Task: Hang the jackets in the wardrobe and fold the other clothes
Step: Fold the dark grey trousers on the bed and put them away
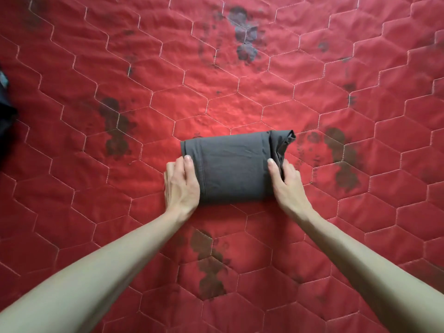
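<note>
Fingers: the left hand (181,186) has its thumb laid on top of the folded dark grey garment (234,167) and its other fingers tucked at the left edge, grasping it; the right hand (286,182) grasps the right edge the same way, thumb on top.
Garment: a compact rectangular bundle, just below the middle of the frame, lying flat on the quilt; its upper right corner is bunched and creased.
Arms: both bare forearms reach in from the bottom corners.
Quilt: a red bedcover (240,97) stitched in pale hexagons, with dark faded blotches scattered over it.
Left edge: a dark piece of cloth (6,111), mostly cut off by the frame.
</note>
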{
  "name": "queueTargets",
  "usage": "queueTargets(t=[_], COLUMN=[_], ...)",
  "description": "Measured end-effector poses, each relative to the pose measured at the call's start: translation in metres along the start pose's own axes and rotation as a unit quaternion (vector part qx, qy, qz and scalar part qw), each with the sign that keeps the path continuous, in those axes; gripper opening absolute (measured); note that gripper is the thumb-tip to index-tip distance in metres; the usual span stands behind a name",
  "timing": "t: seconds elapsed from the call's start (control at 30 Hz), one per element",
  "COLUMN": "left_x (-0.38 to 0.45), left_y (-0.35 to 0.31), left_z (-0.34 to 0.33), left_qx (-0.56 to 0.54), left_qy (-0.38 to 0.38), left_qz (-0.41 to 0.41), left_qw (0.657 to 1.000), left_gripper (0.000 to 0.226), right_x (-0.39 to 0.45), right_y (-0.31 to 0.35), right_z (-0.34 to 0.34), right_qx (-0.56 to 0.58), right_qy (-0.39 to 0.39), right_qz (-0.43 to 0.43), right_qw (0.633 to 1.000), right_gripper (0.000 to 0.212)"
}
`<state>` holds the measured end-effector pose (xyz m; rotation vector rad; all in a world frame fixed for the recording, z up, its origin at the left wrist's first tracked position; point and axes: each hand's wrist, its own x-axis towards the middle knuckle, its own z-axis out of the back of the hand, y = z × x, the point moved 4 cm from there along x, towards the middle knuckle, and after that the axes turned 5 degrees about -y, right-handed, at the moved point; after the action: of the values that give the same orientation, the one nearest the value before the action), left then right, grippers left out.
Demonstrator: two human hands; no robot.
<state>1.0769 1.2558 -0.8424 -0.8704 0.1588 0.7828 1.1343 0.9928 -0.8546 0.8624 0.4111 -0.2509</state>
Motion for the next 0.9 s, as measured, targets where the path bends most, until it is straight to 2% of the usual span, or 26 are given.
queueTargets(t=[0.03, 0.1, 0.17, 0.23, 0.3, 0.37, 0.53, 0.6, 0.73, 0.83, 0.9], left_x=[-0.001, -0.005, -0.007, -0.007, -0.003, 0.001, 0.005, 0.009, 0.009, 0.004, 0.002], left_y=[-0.001, -0.004, -0.006, -0.007, -0.007, -0.006, 0.002, 0.011, 0.022, 0.028, 0.031], left_z=[-0.002, -0.005, -0.009, -0.010, -0.007, -0.002, 0.001, -0.001, -0.007, -0.008, -0.005], left_qx=[0.007, 0.010, 0.011, 0.017, 0.023, 0.017, -0.054, -0.124, -0.275, -0.317, -0.337], left_qy=[-0.012, -0.018, -0.005, 0.010, 0.022, 0.028, 0.045, 0.044, 0.074, 0.094, 0.106], left_qz=[0.021, 0.070, 0.106, 0.124, 0.118, 0.101, 0.086, 0.105, 0.166, 0.194, 0.208], left_qw=[1.000, 0.997, 0.994, 0.992, 0.993, 0.994, 0.994, 0.986, 0.944, 0.923, 0.912], left_gripper=[0.053, 0.062, 0.075, 0.084, 0.087, 0.083, 0.069, 0.063, 0.053, 0.047, 0.045], right_x=[0.003, 0.006, 0.007, 0.011, 0.018, 0.021, 0.020, 0.023, 0.027, 0.023, 0.018], right_y=[0.003, 0.009, 0.019, 0.028, 0.030, 0.029, 0.046, 0.051, 0.045, 0.041, 0.045], right_z=[-0.004, -0.007, -0.004, -0.003, -0.007, -0.011, -0.021, -0.019, -0.019, -0.023, -0.020], right_qx=[-0.014, -0.032, -0.086, -0.156, -0.195, -0.166, -0.053, -0.005, 0.081, 0.187, 0.210], right_qy=[-0.022, -0.077, -0.148, -0.163, -0.139, -0.116, -0.100, -0.093, -0.084, -0.029, 0.014], right_qz=[-0.002, 0.002, 0.060, 0.140, 0.164, 0.126, 0.025, -0.029, -0.097, -0.121, -0.104], right_qw=[1.000, 0.997, 0.983, 0.964, 0.957, 0.971, 0.993, 0.995, 0.988, 0.974, 0.972], right_gripper=[0.038, 0.068, 0.085, 0.078, 0.068, 0.068, 0.087, 0.082, 0.052, 0.038, 0.030])
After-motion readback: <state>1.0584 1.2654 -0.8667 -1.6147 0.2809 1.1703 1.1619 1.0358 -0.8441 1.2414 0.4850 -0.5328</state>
